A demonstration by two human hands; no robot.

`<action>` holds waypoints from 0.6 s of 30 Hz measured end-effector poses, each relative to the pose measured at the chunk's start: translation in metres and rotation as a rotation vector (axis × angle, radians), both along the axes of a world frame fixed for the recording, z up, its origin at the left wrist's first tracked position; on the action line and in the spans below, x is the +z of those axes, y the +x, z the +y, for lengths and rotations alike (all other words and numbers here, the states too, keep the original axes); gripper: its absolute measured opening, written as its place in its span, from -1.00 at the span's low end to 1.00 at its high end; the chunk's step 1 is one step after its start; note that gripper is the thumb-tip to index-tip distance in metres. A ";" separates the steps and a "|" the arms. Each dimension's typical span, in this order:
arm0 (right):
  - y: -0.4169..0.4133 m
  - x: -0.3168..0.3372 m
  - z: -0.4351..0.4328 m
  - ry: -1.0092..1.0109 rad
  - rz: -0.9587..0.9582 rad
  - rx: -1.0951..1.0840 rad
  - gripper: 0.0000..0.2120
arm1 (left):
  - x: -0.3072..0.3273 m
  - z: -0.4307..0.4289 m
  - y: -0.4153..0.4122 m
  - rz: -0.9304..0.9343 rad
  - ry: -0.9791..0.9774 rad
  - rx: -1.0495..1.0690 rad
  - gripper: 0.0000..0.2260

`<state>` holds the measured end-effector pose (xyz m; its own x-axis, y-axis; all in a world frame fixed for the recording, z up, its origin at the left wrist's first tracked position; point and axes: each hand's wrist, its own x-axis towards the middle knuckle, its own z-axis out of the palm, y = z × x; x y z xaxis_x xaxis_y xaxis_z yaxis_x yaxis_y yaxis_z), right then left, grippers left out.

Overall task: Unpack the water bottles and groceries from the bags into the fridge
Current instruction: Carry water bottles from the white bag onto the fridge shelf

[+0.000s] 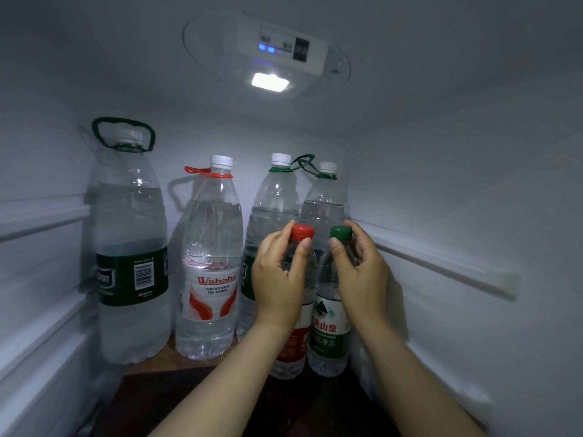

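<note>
Nearest: left hand [277, 279] curled round the neck of the red-capped bottle [291, 351]. Right hand [362, 275] curled likewise round the green-capped bottle [329, 335]. Both small bottles upright, side by side and about touching, bases apparently down on the dark shelf [176, 402] at the right side of the fridge [457, 184].

Behind, back row, left to right:
- one big green-handled bottle [131, 247]
- one Wahaha bottle [209, 263]
- two green-collared bottles [271, 200] [325, 197]

Count: two small, four large, six in all. Light [269, 82] on overhead.

Judgement: water well along, this pair only needing release. No bags or groceries in view, so what is left cannot be told.
</note>
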<state>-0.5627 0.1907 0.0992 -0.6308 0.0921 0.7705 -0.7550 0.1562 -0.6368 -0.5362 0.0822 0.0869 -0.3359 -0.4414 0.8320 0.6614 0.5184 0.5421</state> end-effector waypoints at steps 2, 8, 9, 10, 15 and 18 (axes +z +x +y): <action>0.002 0.003 0.002 0.000 -0.025 -0.005 -0.58 | 0.002 -0.002 0.004 -0.045 -0.013 -0.026 -0.62; 0.023 0.010 0.013 0.025 -0.051 -0.131 -0.59 | 0.011 -0.009 0.021 -0.173 -0.020 -0.092 -0.58; 0.029 0.012 0.016 0.034 -0.044 -0.158 -0.60 | 0.014 -0.011 0.025 -0.191 -0.019 -0.108 -0.55; 0.037 0.015 0.020 0.040 -0.033 -0.183 -0.62 | 0.018 -0.012 0.029 -0.203 -0.026 -0.106 -0.53; 0.078 0.031 0.040 0.161 0.036 -0.279 -0.66 | 0.036 -0.008 0.063 -0.157 -0.104 -0.074 -0.53; 0.109 0.039 0.055 0.277 0.120 -0.386 -0.65 | 0.041 0.001 0.092 -0.127 -0.153 -0.112 -0.53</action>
<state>-0.4542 0.2453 0.1379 -0.4963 0.0825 0.8642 -0.6744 0.5903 -0.4436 -0.4446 0.0833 0.1281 -0.4821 -0.2670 0.8344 0.6510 0.5283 0.5451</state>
